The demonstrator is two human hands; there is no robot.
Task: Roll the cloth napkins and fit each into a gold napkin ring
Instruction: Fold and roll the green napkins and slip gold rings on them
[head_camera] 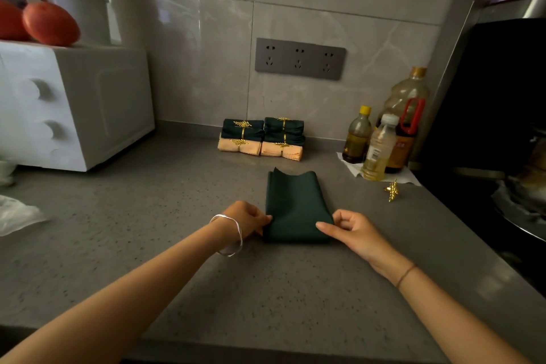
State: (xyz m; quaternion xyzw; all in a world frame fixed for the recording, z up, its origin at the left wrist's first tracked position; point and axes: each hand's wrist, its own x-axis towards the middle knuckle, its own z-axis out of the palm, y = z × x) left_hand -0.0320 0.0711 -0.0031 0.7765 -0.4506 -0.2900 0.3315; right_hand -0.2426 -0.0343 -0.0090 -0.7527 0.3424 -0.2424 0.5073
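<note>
Left hand and right hand pinched the green napkin at its near corners, seemingly ready to roll. Gold ring lay handy at two o'clock

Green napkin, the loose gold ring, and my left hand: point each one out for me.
green napkin [295,207], head view, middle of the folded cloth.
gold ring [392,190], head view, its leaf ornament.
left hand [246,217], head view, back of the hand.

Bare counter left of the napkin — bottles crowd its right.
</note>
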